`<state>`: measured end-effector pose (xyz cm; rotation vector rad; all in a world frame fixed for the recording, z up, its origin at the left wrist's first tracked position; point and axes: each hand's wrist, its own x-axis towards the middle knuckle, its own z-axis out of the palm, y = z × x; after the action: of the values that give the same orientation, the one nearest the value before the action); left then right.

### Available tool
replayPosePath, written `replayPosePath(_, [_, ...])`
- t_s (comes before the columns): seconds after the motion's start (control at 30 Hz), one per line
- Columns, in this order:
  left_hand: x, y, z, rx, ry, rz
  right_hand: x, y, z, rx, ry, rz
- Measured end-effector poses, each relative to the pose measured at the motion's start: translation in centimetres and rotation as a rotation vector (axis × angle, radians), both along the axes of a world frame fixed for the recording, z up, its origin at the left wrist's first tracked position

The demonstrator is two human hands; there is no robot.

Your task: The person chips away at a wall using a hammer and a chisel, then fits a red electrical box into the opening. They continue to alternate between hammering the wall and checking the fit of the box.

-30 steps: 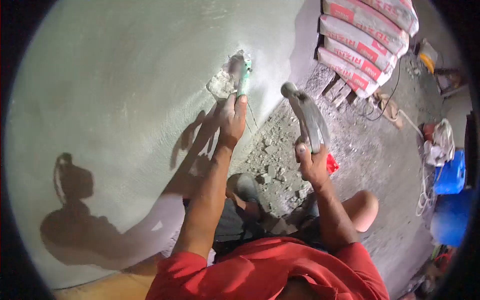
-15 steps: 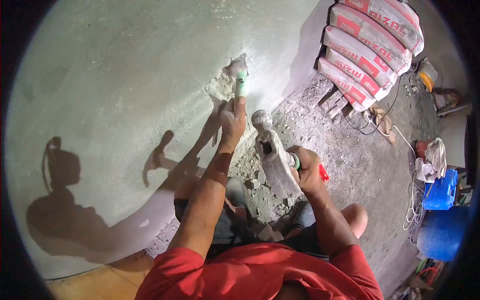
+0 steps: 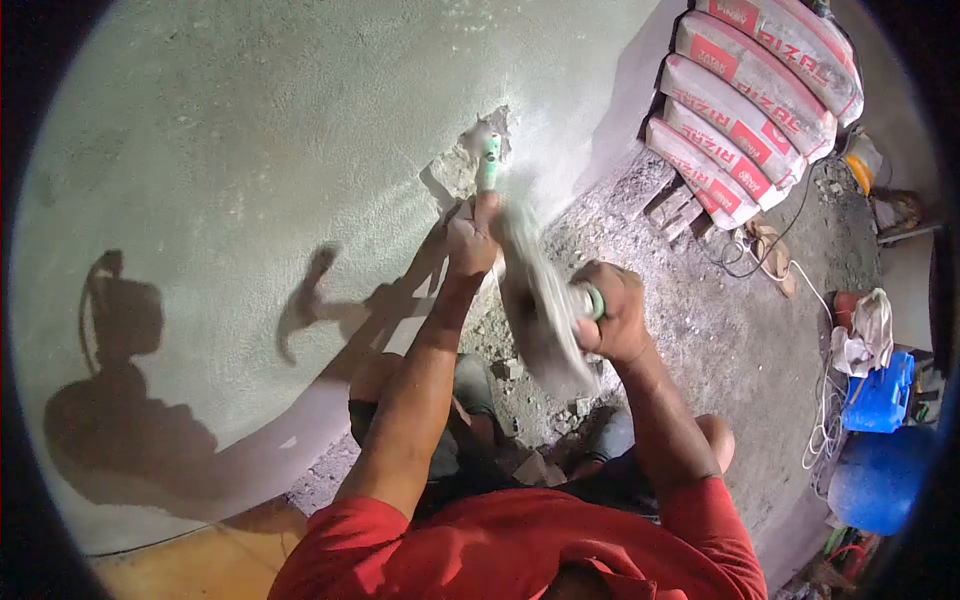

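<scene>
The left hand [image 3: 473,240], closed around a green bar [image 3: 490,165], is nearer the hole [image 3: 453,172] in the wall [image 3: 250,150]; the bar's long axis points far. Right and near of it, the right hand [image 3: 615,308] grips a hammer [image 3: 545,305].

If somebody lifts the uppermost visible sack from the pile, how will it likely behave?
The sack would probably be heavy, since it looks plump and full. It may sag somewhat, as its edges bulge softly. It might feel slightly slippery, because its surface looks dusty.

wall [image 3: 270,150]: pale | floor [image 3: 730,330]: dusty | sacks [image 3: 755,110]: stacked | light: harsh
</scene>
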<state>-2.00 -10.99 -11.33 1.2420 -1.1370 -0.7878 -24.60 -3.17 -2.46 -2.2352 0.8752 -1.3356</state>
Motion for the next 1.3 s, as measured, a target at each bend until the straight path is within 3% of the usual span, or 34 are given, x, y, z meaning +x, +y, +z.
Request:
replayPosePath(0.03, [-0.6,-0.6,0.3,-0.072,-0.507,0.153,-0.2,-1.0,-0.9,-0.003,-0.002,0.001])
replayPosePath(0.07, [-1.3,0.1,2.5,-0.067,-0.292,0.114,-0.2,-2.8,-2.8,-0.059,-0.007,0.011])
replayPosePath(0.1, [-0.7,-0.2,0.3,-0.384,-0.449,0.118,-0.1,-4.0,-4.2,-0.104,-0.009,0.022])
replayPosePath(0.13, [-0.8,0.6,2.5,-0.162,-0.412,0.082,0.9,-5.7,-4.4,0.171,0.230,-0.341])
replayPosePath(0.17, [-1.1,1.3,4.7,0.056,-0.373,0.041,0.6,-6.2,-2.5,0.293,0.199,-0.266])
replayPosePath(0.23, [-2.3,0.8,4.4,0.043,-0.522,0.210,0.9,-3.7,0.5,0.459,0.053,-0.298])
replayPosePath(0.27, [-3.0,2.4,7.1,0.002,-0.502,0.218,0.7,-3.1,0.2,0.363,-0.011,-0.261])
replayPosePath(0.3, [-2.8,2.1,6.5,0.003,-0.501,0.225,0.3,-2.8,0.4,0.363,-0.010,-0.254])
replayPosePath(0.37, [-2.3,1.4,5.2,-0.002,-0.281,0.041,-0.6,-0.7,2.3,0.059,-0.118,-0.119])
replayPosePath(0.4, [-2.8,1.5,5.7,-0.058,-0.251,0.077,1.6,1.3,5.4,0.166,0.061,-0.387])
replayPosePath(0.5, [-2.5,1.1,4.7,-0.085,-0.412,0.176,0.7,-5.3,-4.2,0.117,0.062,-0.217])
replayPosePath(0.53, [-3.1,3.9,10.3,-0.006,-0.572,0.155,1.8,-6.1,-3.1,0.246,0.029,-0.280])
replayPosePath(0.57, [-3.5,4.0,10.7,0.158,-0.442,0.161,1.7,-4.9,-2.6,0.252,0.031,-0.287])
replayPosePath(0.63, [-2.6,3.7,10.9,0.063,-0.633,0.120,1.7,-4.7,-0.8,0.597,-0.255,-0.317])
replayPosePath(0.67, [-2.7,3.6,9.0,0.077,-0.633,0.121,1.0,-3.4,0.5,0.536,-0.204,-0.321])
replayPosePath(0.7, [-2.9,1.9,7.2,-0.031,-0.474,0.144,0.9,-2.8,1.7,0.524,-0.208,-0.313])
replayPosePath(0.73, [-3.1,1.3,6.0,-0.121,-0.315,0.158,0.7,-1.3,2.3,0.443,-0.353,-0.210])
replayPosePath(0.8, [-3.4,1.6,6.7,-0.050,-0.281,0.138,1.1,0.0,1.9,0.274,-0.601,-0.023])
replayPosePath(0.83, [-3.7,1.8,7.0,0.016,-0.243,0.122,2.0,-0.8,0.5,0.354,-0.742,0.034])
replayPosePath(0.87, [-3.6,1.8,6.8,-0.021,-0.230,0.101,1.4,-4.6,-6.0,0.089,-0.317,-0.154])
replayPosePath(0.9, [-3.8,1.7,7.2,0.101,-0.291,0.125,0.5,-7.7,-11.4,-0.176,0.116,-0.327])
replayPosePath(0.93, [-3.9,2.4,8.7,0.128,-0.361,0.154,0.6,-7.3,-9.5,-0.178,0.119,-0.334])
replayPosePath(0.97, [-4.0,3.6,10.0,0.166,-0.435,0.173,1.2,-5.7,-6.0,0.229,0.011,-0.356])
replayPosePath(1.0, [-3.2,2.8,3.3,0.079,-0.558,0.170,1.4,-5.6,-3.4,0.606,-0.097,-0.358])
replayPosePath(1.07, [-4.4,8.0,2.7,0.306,-0.370,0.027,0.4,-2.1,-4.3,0.629,-0.132,-0.363])
replayPosePath(1.1, [-4.6,9.8,0.2,0.068,-0.671,0.067,0.0,-1.5,-4.5,0.632,-0.176,-0.370])
replayPosePath(1.17, [-4.6,11.5,-0.7,0.350,-0.503,0.079,-0.8,1.2,-5.4,0.693,-0.277,-0.315])
replayPosePath(1.2, [-4.5,11.1,-0.8,0.301,-0.472,0.088,-1.2,2.3,-5.5,0.723,-0.390,-0.263])
replayPosePath(1.3, [-4.6,7.4,3.7,0.152,-0.353,0.110,-1.8,3.6,-5.0,0.657,-0.267,-0.322])
